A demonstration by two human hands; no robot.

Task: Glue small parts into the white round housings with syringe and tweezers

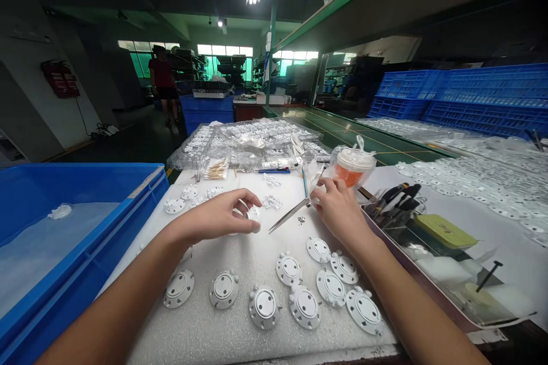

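Observation:
My left hand (pixel 226 212) is closed around a small white round part (pixel 253 215), its thumb and fingertips hiding much of it. To its right, my right hand (pixel 340 208) has its fingers bent together at the handle end of metal scissors (pixel 290 215). Their blades point left and toward me, low over the white foam sheet (pixel 192 336); the handles are mostly hidden. Tiny metal bits (pixel 301 220) lie just below the blades. Several white disc-shaped parts with dark holes, such as one disc (pixel 262 307), are spread on the foam nearer me.
A blue crate (pixel 145 188) stands left. Cotton swabs (pixel 216 169), small white pieces (pixel 271 202), a bagged orange-and-white cup (pixel 351 166) and clear trays (pixel 257 131) sit behind my hands. A tool box (pixel 428 274) borders the right. A person (pixel 163 77) stands far back.

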